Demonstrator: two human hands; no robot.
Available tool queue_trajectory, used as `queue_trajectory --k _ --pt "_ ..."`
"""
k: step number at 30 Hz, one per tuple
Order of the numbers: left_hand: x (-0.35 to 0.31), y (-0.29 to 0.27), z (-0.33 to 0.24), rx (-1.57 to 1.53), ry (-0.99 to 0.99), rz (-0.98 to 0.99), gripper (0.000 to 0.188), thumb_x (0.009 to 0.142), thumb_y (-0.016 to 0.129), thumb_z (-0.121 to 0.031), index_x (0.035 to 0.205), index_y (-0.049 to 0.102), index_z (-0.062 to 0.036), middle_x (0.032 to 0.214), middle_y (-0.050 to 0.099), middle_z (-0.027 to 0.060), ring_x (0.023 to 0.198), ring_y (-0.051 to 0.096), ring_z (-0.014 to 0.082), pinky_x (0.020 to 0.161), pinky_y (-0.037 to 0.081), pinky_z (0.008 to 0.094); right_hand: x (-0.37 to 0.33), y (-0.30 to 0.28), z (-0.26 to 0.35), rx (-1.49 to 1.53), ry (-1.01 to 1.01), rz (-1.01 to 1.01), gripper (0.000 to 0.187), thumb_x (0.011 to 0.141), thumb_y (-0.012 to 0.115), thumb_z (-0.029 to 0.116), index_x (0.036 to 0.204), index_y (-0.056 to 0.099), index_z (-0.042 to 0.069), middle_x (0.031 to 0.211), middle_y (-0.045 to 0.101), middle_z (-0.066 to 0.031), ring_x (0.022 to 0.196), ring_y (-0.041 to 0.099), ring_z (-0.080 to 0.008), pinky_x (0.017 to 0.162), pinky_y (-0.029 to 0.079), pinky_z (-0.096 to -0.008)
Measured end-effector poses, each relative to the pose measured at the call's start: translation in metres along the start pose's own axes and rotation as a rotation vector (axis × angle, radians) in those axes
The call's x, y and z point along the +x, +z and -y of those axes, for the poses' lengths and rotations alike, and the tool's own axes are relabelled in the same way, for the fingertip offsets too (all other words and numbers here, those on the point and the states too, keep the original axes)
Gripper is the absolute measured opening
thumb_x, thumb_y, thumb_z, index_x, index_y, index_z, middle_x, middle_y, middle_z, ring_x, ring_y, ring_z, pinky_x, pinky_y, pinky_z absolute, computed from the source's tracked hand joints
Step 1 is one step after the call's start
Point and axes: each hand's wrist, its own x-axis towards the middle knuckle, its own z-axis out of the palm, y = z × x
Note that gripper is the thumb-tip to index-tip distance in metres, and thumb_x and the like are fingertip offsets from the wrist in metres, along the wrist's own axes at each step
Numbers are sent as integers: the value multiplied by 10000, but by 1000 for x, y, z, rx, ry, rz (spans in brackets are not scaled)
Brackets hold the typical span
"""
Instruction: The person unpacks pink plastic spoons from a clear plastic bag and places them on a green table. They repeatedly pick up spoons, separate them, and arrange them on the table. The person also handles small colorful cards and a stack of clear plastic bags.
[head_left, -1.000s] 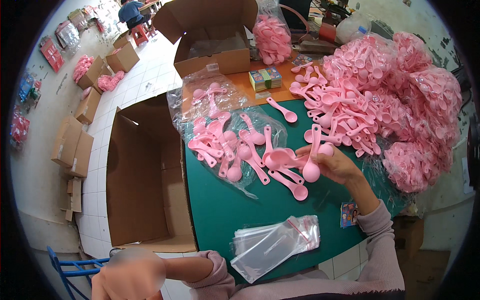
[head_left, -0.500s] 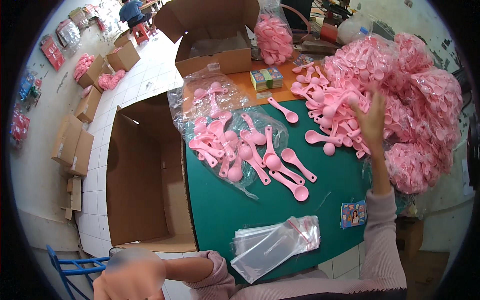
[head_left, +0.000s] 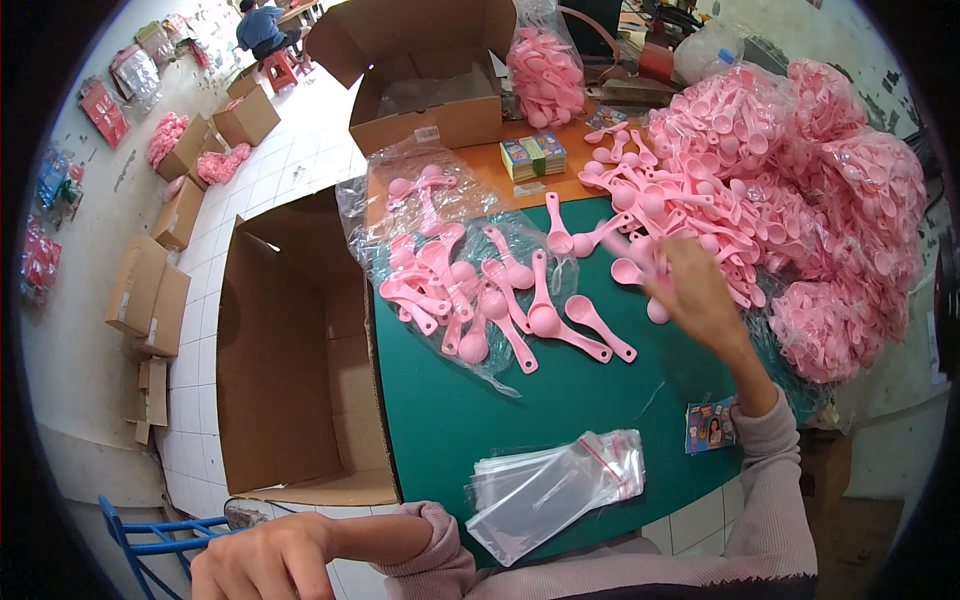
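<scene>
My right hand (head_left: 700, 300), partly smeared by motion, reaches over the green tabletop at the left edge of a heap of pink measuring spoons (head_left: 735, 210). A blurred pink measuring spoon (head_left: 638, 248) shows at its fingers, seemingly held. At the lower left, clear of the table, my left hand (head_left: 270, 562) hangs with bent fingers. Its fingertips are cut off by the frame, so anything inside is hidden. More pink measuring spoons (head_left: 440, 270) lie spread over a clear plastic bag. A loose spoon (head_left: 558, 225) sits between this group and the heap.
Clear plastic sleeves (head_left: 550, 500) lie at the table's near edge, with printed cards (head_left: 710, 428) to their right. A banded card stack (head_left: 533, 157) stands farther back. Cardboard boxes (head_left: 300, 350) border the table's left and far sides. A person (head_left: 263, 30) sits far off.
My right hand has moved left and nearer from the heap. The nearest loose spoon has gone from its spot. Another spoon has turned upright, and one more now lies beside it.
</scene>
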Motion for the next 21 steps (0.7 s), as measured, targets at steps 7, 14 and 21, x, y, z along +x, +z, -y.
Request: queue_trajectory --k 7,14,21 --pt "1 -1 0 -19 -8 35 145 874 506 -186 784 614 -153 531 506 -44 508 506 18 873 474 260 -16 77 23 -199 -200 -25 562 770 714 346 1140 496 -16 1043 520 -185 994 514 -319 801 430 -415" --pt "-1 2 -5 1 21 26 159 881 499 -202 788 612 -139 525 494 -41 494 490 21 877 473 272 -28 86 28 16 -172 298 322 795 634 182 997 476 -12 956 501 -203 895 539 -379 740 452 -468" --pt "2 4 2 -27 -12 38 160 884 490 -191 789 607 -135 528 486 -43 491 482 22 873 473 269 25 102 55 139 -120 40 464 786 633 199 1147 449 -26 1025 528 -237 862 591 -409 660 502 -464"
